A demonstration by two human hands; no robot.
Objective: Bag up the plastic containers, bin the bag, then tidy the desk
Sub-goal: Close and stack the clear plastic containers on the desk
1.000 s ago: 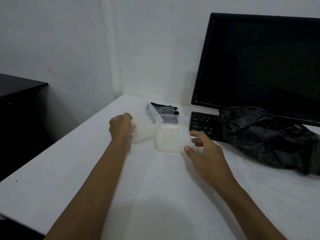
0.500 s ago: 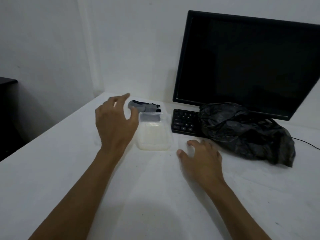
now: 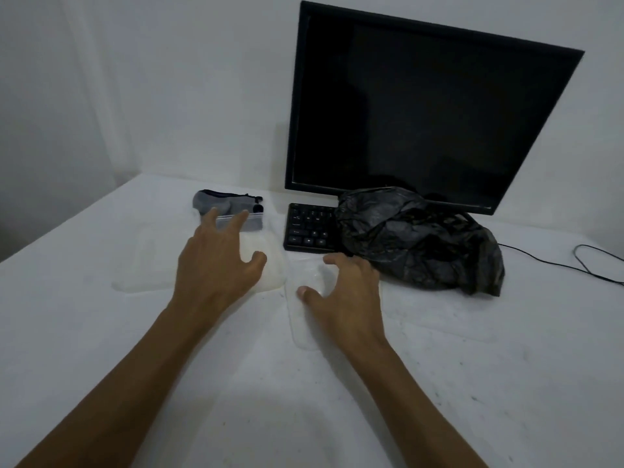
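Observation:
A clear plastic container (image 3: pixel 270 265) sits on the white desk (image 3: pixel 101 332) in front of the keyboard. My left hand (image 3: pixel 219 265) hovers over it with fingers spread, holding nothing. A second translucent piece (image 3: pixel 141 268) lies flat to the left of that hand. My right hand (image 3: pixel 347 292) rests with fingers apart on a flat clear lid (image 3: pixel 297 319). The crumpled black plastic bag (image 3: pixel 418 238) lies just right of my right hand, partly on the keyboard.
A black monitor (image 3: pixel 422 106) stands at the back against the wall. The black keyboard (image 3: pixel 305 228) is half covered by the bag. A grey cloth (image 3: pixel 219 201) lies behind the container. A black cable (image 3: pixel 574 265) trails at the right.
My left hand let go of the container it was holding and now spreads above the one on the desk. My right hand moved from that container's side onto the flat lid.

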